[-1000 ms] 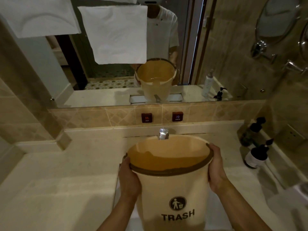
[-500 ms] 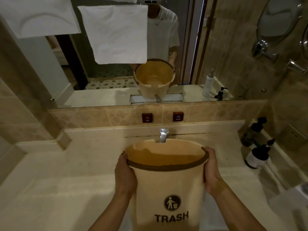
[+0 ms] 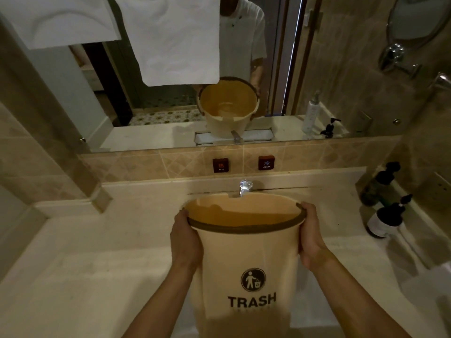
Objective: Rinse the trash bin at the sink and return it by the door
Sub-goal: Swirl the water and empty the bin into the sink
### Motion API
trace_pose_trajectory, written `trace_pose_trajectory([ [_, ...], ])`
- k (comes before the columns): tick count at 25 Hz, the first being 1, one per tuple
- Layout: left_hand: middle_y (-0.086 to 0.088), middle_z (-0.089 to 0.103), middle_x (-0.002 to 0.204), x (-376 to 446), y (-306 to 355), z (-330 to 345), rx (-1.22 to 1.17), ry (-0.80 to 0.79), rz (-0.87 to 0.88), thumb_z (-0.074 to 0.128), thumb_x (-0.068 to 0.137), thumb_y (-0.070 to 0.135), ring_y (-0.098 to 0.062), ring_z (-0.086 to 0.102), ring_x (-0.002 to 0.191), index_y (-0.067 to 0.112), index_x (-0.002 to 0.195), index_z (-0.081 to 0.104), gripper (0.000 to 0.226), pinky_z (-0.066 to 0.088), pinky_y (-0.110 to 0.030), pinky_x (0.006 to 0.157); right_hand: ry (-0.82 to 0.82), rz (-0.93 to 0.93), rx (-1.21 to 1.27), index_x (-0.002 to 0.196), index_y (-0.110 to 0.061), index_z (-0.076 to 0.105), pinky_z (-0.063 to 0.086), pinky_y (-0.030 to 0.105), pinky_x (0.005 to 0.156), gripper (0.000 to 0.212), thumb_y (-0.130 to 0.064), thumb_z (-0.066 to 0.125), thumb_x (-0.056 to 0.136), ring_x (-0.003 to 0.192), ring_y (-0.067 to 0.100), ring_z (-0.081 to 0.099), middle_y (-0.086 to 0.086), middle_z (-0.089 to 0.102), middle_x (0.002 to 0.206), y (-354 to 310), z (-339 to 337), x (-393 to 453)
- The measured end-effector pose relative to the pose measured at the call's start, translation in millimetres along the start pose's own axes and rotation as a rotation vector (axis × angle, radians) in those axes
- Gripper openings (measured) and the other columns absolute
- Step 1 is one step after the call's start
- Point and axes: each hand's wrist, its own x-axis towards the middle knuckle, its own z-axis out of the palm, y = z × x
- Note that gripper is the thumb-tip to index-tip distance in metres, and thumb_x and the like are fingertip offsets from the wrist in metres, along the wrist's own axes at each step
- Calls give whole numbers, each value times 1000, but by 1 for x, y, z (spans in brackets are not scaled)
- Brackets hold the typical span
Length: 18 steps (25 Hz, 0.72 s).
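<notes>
Over the sink, in front of the mirror: the trash bin (image 3: 246, 272) is held upright just below the tap (image 3: 244, 187), its far rim close under the spout. The left hand (image 3: 186, 242) grasps the bin's left side below the rim, fingers wrapped out of sight behind the wall; the right hand (image 3: 310, 236) grasps the right side likewise. The mirror (image 3: 317, 69) reflects the bin's inside, where a shallow pool of water appears to lie at the bottom.

The step in hand is judged to be the rinse itself. To do it well, the bin should be swirled gently with both hands level, so that the water sweeps the walls without slopping over the rim, then tipped away from the body into the basin.

The bin is a smooth, cream plastic pail, slightly tapered, with a dark brown band round its rim and a printed figure and the word TRASH on its near face. The surface (image 3: 85, 264) is pale polished stone. Behind the tap, tan diagonal tiles carry two square buttons marked hot (image 3: 220, 164) and cold (image 3: 266, 162). Two dark pump bottles (image 3: 384, 215) stand at the right. White towels (image 3: 174, 40) hang above.
</notes>
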Motion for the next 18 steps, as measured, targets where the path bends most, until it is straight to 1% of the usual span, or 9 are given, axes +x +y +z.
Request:
trace_pose_trajectory([
  [2, -19, 61, 123, 5, 7, 1, -44, -1, 9, 21, 76, 66, -30, 55, 113, 13, 112, 60, 75, 40, -51, 106, 21, -22, 36, 77, -23, 70, 54, 26, 52, 54, -66, 38, 83, 65, 14, 67, 3, 70, 69, -4, 4, 0],
  [4, -20, 63, 122, 0, 14, 11, -88, -29, -20, 26, 87, 57, -28, 57, 109, 20, 104, 62, 54, 42, -49, 105, 54, -66, 43, 72, -24, 68, 53, 25, 50, 53, -66, 37, 82, 61, 13, 67, 1, 68, 63, -10, -2, 2],
  [5, -20, 64, 122, -4, 14, 15, -91, -45, -63, 27, 86, 56, -29, 58, 109, 20, 104, 63, 54, 42, -50, 105, 67, -76, 34, 71, -24, 67, 52, 25, 48, 53, -67, 37, 80, 59, 13, 67, 1, 67, 61, -12, -9, 2],
  [9, -20, 64, 120, -11, -3, 10, -11, -50, -112, 20, 70, 65, -35, 57, 114, 8, 115, 59, 82, 42, -54, 105, 37, 30, -11, 83, -18, 70, 53, 28, 48, 60, -67, 36, 82, 62, 20, 69, 8, 70, 66, -1, -14, -2],
  [12, -16, 64, 113, 1, -2, 0, -58, 33, -28, 22, 86, 54, -27, 57, 104, 11, 102, 62, 60, 45, -45, 98, 23, 2, 48, 87, -20, 69, 52, 26, 50, 56, -67, 39, 81, 71, 19, 67, 4, 70, 70, 7, 0, -5],
  [14, -3, 63, 103, -3, 5, 5, -67, 39, 38, 26, 100, 39, -16, 55, 92, 24, 86, 57, 37, 43, -32, 84, 54, -60, 82, 88, -20, 71, 53, 25, 50, 59, -69, 41, 75, 69, 17, 68, 4, 71, 73, 1, 0, -5],
  [15, 0, 61, 99, -7, 3, 10, -67, 16, 57, 28, 99, 39, -15, 55, 91, 28, 85, 55, 33, 42, -32, 82, 75, -80, 85, 86, -21, 72, 53, 25, 49, 60, -71, 42, 73, 66, 16, 69, 4, 71, 72, -3, -4, -4],
  [16, -3, 62, 99, -12, 0, 14, -76, -14, 47, 28, 93, 47, -18, 56, 94, 28, 87, 55, 34, 43, -36, 85, 87, -86, 71, 82, -23, 73, 52, 26, 48, 59, -72, 41, 72, 64, 14, 69, 4, 71, 70, -6, -9, -4],
  [18, -18, 64, 111, -18, -6, 12, -101, -26, -36, 25, 73, 65, -29, 57, 106, 19, 97, 58, 61, 45, -47, 98, 93, -68, -5, 78, -26, 73, 52, 27, 51, 58, -72, 39, 73, 68, 16, 69, 4, 71, 70, -3, -12, -4],
])
